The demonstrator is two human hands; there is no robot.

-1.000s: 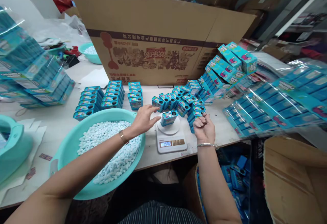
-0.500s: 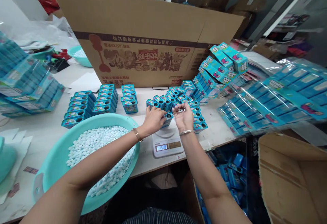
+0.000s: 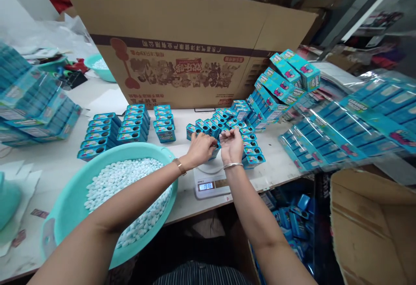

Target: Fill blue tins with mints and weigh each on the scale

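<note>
My left hand (image 3: 202, 148) is over a small blue box (image 3: 215, 150) on the white digital scale (image 3: 205, 186). Its fingers are pinched together at the box's top, and what they hold is hidden. Beside it, my right hand (image 3: 232, 146) is palm up with the fingers curled in around small white candies, which are hardly visible now. The scale's display is lit. To the left, a turquoise basin (image 3: 65, 198) holds a heap of white candies (image 3: 136, 189). Behind my hands, blue boxes with round holes (image 3: 212, 127) stand in rows.
More rows of blue boxes (image 3: 131, 129) stand behind the basin. A large cardboard carton (image 3: 195, 21) rises at the back. Stacked display packs flank the table at left (image 3: 35, 103) and right (image 3: 354, 120). Below the front edge are loose blue containers (image 3: 295, 224) and an open carton (image 3: 370, 224).
My right hand's fingers have curled inward, covering the candies that showed in its palm. My left hand has shifted slightly right over the box. The scale's reading has risen.
</note>
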